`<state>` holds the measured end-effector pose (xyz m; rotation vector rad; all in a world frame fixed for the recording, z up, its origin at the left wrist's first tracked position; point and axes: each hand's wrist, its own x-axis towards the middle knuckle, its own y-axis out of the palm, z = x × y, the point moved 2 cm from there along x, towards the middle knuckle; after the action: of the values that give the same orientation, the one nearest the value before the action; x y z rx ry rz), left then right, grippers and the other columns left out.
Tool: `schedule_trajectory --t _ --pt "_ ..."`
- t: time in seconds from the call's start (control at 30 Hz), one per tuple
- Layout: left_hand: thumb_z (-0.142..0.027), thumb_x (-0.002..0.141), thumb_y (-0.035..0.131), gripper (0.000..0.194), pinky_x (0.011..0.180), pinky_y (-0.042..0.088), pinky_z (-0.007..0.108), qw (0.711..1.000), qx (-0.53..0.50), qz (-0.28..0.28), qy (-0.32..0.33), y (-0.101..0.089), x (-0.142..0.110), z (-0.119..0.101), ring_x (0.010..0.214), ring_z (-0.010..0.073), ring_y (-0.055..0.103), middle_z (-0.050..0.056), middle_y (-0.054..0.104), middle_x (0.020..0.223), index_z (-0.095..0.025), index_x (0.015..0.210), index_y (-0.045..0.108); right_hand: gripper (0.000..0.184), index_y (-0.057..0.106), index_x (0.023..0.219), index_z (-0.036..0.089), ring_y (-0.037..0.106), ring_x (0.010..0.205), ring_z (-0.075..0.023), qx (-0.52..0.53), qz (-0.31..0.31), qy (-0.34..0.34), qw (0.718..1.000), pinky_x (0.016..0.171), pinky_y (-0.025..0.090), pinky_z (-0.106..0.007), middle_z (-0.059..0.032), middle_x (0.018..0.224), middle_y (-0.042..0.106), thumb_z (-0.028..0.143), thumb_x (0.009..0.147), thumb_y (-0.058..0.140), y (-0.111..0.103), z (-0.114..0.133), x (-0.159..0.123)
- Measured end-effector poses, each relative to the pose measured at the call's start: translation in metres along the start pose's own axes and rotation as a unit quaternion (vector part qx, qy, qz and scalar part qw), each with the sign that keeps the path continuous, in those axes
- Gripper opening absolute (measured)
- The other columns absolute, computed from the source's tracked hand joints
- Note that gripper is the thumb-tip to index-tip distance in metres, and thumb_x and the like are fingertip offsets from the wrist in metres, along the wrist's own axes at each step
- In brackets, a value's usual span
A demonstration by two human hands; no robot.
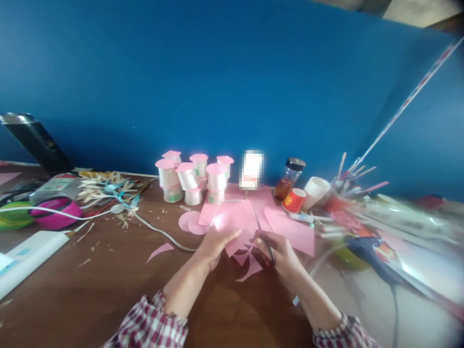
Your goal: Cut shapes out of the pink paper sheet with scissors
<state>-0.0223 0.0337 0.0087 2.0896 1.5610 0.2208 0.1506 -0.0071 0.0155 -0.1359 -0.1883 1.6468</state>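
My left hand (217,246) grips a sheet of pink paper (237,217) by its lower left side, thumb on top. In my right hand (277,251) is a pair of scissors (266,239), its blades pointing away from me along the paper's right edge. Whether the blades are apart is hard to make out. Beneath the hands lie curved pink offcuts (252,268). Pink paper discs (192,222) overlap to the left of the sheet, and more pink sheets (293,232) lie under and to the right of it.
White paper cups with pink tops (186,176) stand stacked at the back. A blurred phone-like object (252,169), a jar (290,179), a red cup (294,200) and a white cup (316,192) stand right of them. A white cable (159,232) and a power strip (32,261) lie left.
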Motion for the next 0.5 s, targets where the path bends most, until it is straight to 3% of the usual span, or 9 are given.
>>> schedule_trajectory --t 0.23,0.5 --pt "-0.026 0.066 0.077 0.052 0.089 0.048 0.045 1.000 0.009 0.011 -0.014 0.0018 -0.0024 -0.0026 0.098 0.0314 0.063 0.017 0.069 0.103 -0.009 0.113 0.061 0.032 0.062 0.080 0.011 0.038 0.042 -0.0066 -0.006 -0.005 -0.003 1.000 0.040 0.029 -0.020 0.0048 0.051 0.043 0.044 0.081 0.062 0.0004 -0.0007 -0.0007" --pt "-0.025 0.064 0.078 0.052 0.091 0.047 0.044 1.000 0.010 0.010 -0.007 -0.0045 0.0016 0.0008 0.105 0.0317 0.060 0.017 0.065 0.112 -0.010 0.111 0.063 0.034 0.062 0.082 0.011 0.038 0.042 -0.0064 -0.010 -0.008 0.004 1.000 0.040 0.030 -0.019 0.0042 0.052 0.045 0.045 0.081 0.062 0.0003 -0.0017 -0.0004"
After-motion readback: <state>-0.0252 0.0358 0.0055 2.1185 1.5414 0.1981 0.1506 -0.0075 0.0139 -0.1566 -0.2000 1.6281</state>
